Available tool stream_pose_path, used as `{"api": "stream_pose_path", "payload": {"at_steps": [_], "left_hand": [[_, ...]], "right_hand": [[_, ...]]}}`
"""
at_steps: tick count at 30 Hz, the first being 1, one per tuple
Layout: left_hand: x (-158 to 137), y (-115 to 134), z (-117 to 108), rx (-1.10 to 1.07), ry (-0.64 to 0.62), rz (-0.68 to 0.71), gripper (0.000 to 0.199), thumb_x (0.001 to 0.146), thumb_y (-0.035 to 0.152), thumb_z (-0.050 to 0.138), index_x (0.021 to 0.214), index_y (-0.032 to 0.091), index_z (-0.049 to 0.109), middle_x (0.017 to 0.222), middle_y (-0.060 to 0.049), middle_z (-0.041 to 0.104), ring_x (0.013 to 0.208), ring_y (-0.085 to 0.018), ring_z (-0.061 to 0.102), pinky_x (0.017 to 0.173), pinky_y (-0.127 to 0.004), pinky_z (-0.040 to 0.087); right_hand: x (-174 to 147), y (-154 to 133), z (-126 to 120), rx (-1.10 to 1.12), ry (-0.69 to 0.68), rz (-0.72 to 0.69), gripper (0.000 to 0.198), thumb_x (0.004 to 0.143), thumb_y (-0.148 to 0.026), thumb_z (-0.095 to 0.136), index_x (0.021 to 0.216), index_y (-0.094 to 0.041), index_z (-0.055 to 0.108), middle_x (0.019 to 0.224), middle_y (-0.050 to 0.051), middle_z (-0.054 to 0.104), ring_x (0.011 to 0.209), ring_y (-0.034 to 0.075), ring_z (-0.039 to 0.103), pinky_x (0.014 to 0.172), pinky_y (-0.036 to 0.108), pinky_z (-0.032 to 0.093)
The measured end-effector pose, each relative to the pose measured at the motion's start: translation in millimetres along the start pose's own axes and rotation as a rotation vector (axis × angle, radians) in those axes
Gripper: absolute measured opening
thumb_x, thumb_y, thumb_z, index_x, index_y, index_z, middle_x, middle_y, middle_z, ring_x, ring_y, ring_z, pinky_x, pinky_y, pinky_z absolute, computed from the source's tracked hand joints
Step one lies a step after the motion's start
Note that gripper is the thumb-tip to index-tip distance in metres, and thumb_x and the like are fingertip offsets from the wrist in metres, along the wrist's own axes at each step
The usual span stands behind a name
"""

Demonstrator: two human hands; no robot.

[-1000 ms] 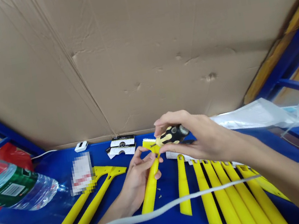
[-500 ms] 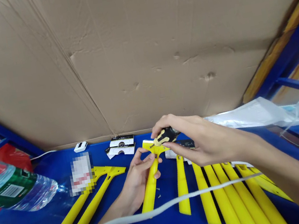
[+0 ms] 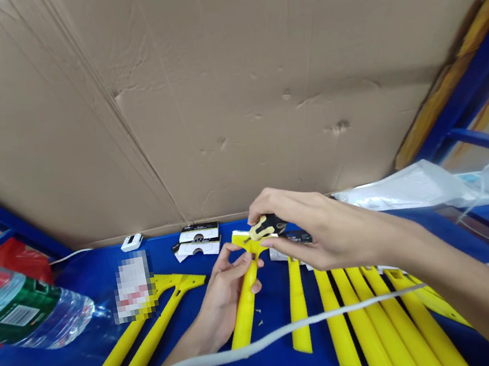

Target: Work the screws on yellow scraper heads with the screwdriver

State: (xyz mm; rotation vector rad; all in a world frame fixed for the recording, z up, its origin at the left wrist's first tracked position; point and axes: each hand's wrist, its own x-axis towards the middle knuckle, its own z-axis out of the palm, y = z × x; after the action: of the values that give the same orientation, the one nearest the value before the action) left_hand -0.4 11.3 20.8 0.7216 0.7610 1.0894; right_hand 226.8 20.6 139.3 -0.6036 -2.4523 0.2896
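My left hand is wrapped around a yellow scraper near the top of its handle, its head tilted away from me. My right hand grips a stubby screwdriver with a black and cream handle. The screwdriver's tip points left and down at the scraper's head and appears to touch it; the screw itself is too small to make out. Two small screws lie on the blue surface just right of the scraper's handle.
Two yellow scrapers lie at left, and several yellow handles at right. Small white-and-black boxes sit at the back. A water bottle leans in from the left. A white cable crosses the foreground. Cardboard stands behind.
My right hand and the screwdriver have shifted slightly left, with the screwdriver's handle turned a little. My left hand and the scraper stay almost where they were.
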Motion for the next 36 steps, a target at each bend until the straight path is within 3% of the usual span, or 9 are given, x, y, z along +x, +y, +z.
{"api": "stream_pose_path", "payload": {"at_steps": [3, 7, 20, 25, 28, 33, 36], "left_hand": [[0.7, 1.2, -1.2, -0.006, 0.011, -0.003, 0.038, 0.084, 0.02, 0.086, 0.103, 0.024, 0.054, 0.101, -0.005, 0.07, 0.088, -0.017, 0.068, 0.051, -0.021, 0.044], [-0.4, 3.5, 0.9, -0.007, 0.061, 0.006, 0.041, 0.08, 0.02, 0.089, 0.103, 0.024, 0.054, 0.104, -0.005, 0.069, 0.09, -0.018, 0.068, 0.051, -0.022, 0.044], [-0.7, 1.4, 2.6, 0.003, -0.007, 0.008, 0.04, 0.083, 0.02, 0.086, 0.103, 0.025, 0.052, 0.096, -0.002, 0.068, 0.087, -0.017, 0.067, 0.051, -0.021, 0.044], [-0.8, 0.4, 2.6, 0.006, -0.008, -0.003, 0.037, 0.084, 0.02, 0.086, 0.103, 0.025, 0.055, 0.096, -0.002, 0.067, 0.087, -0.017, 0.067, 0.05, -0.021, 0.045], [-0.1, 0.4, 2.1, 0.006, 0.007, -0.006, 0.037, 0.084, 0.02, 0.086, 0.101, 0.025, 0.054, 0.098, -0.002, 0.068, 0.088, -0.017, 0.067, 0.05, -0.021, 0.045], [-1.0, 2.0, 2.3, -0.005, 0.022, -0.001, 0.039, 0.084, 0.02, 0.086, 0.105, 0.025, 0.054, 0.1, -0.004, 0.068, 0.088, -0.018, 0.068, 0.051, -0.022, 0.045], [-2.9, 3.9, 3.6, -0.003, 0.051, 0.0, 0.041, 0.082, 0.02, 0.088, 0.105, 0.025, 0.055, 0.105, -0.005, 0.069, 0.088, -0.018, 0.068, 0.051, -0.022, 0.045]], "right_hand": [[-0.1, -0.4, 0.7, 0.054, -0.027, 0.008, 0.039, 0.103, -0.012, 0.055, 0.141, -0.02, 0.05, 0.14, 0.012, 0.063, 0.123, 0.023, 0.064, 0.102, 0.036, 0.053], [-0.3, 1.5, 1.3, 0.067, -0.016, 0.003, 0.039, 0.099, -0.002, 0.057, 0.133, -0.02, 0.056, 0.127, 0.007, 0.069, 0.111, 0.019, 0.067, 0.094, 0.03, 0.053], [2.9, 6.9, 3.7, -0.021, 0.028, -0.078, 0.016, 0.106, -0.021, 0.063, 0.121, -0.017, 0.062, 0.107, 0.008, 0.065, 0.09, 0.019, 0.063, 0.076, 0.031, 0.05], [0.9, 9.2, 6.2, -0.045, 0.076, -0.075, 0.023, 0.107, -0.032, 0.064, 0.125, -0.018, 0.06, 0.107, 0.007, 0.065, 0.087, 0.016, 0.062, 0.076, 0.029, 0.051], [1.0, 8.1, 6.7, -0.045, 0.091, -0.037, 0.025, 0.108, -0.031, 0.063, 0.128, -0.019, 0.057, 0.115, 0.008, 0.067, 0.093, 0.018, 0.065, 0.08, 0.031, 0.053], [1.2, 4.4, 2.3, 0.017, 0.053, -0.007, 0.034, 0.106, -0.022, 0.06, 0.139, -0.02, 0.051, 0.137, 0.013, 0.064, 0.12, 0.024, 0.065, 0.099, 0.038, 0.055], [0.1, 5.3, 1.7, 0.048, 0.038, -0.008, 0.036, 0.104, -0.014, 0.06, 0.139, -0.021, 0.053, 0.134, 0.01, 0.067, 0.119, 0.02, 0.067, 0.099, 0.033, 0.055]]}}
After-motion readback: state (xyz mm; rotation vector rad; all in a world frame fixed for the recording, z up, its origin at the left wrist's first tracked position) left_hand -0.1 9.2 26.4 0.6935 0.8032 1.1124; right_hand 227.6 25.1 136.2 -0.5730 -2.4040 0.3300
